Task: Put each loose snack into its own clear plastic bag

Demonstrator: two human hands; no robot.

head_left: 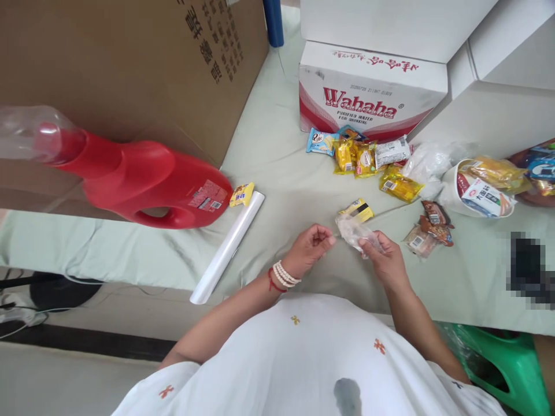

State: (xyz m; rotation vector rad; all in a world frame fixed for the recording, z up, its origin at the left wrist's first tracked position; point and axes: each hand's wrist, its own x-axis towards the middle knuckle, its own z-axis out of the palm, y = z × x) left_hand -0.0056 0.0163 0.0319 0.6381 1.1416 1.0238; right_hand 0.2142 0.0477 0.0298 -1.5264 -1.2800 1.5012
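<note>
Both my hands hold a small clear plastic bag (pixel 353 232) above the pale green table (pixel 277 173). My left hand (pixel 309 249), with a bead bracelet on the wrist, pinches the bag's left edge. My right hand (pixel 384 259) grips its right side with curled fingers. A yellow and black snack packet (pixel 358 210) lies just behind the bag. Brown snack packets (pixel 429 228) lie to the right of my right hand.
A red detergent jug (pixel 143 182) lies on its side at left, a white roll (pixel 229 245) beside it. Yellow snack packets (pixel 364 159) sit before a Wahaha carton (pixel 368 92). A white bowl of snacks (pixel 481 193) stands at right. A big cardboard box (pixel 130 63) fills the back left.
</note>
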